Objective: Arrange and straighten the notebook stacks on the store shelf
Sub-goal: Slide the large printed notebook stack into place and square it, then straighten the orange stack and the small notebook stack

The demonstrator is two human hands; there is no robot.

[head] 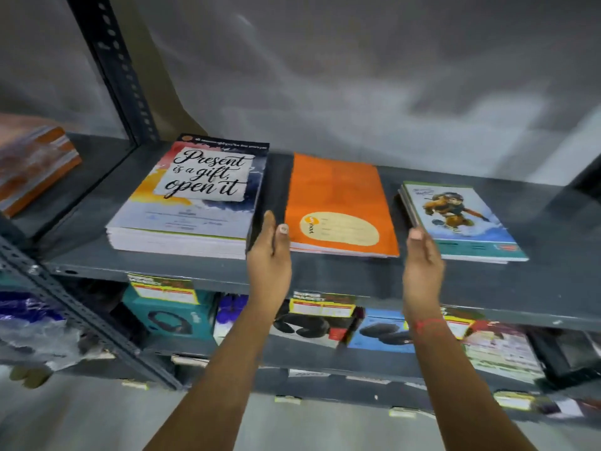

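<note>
Three notebook stacks lie on the grey metal shelf (536, 288). The tall left stack (192, 196) has a "Present is a gift, open it" cover. A thin orange stack (338, 203) lies in the middle, and a small stack with a cartoon cover (458, 219) lies at the right, turned askew. My left hand (268, 252) stands flat in the gap between the left and orange stacks, thumb touching the orange stack's left edge. My right hand (422, 258) stands flat between the orange and cartoon stacks, fingertips by the cartoon stack's near left corner. Neither hand holds anything.
A slotted upright post (113, 66) stands behind the left stack. Another notebook pile (32, 164) lies on the neighbouring shelf at far left. Yellow price tags (162, 288) hang on the shelf's front edge. Boxed headphones and other goods (175, 317) fill the shelf below.
</note>
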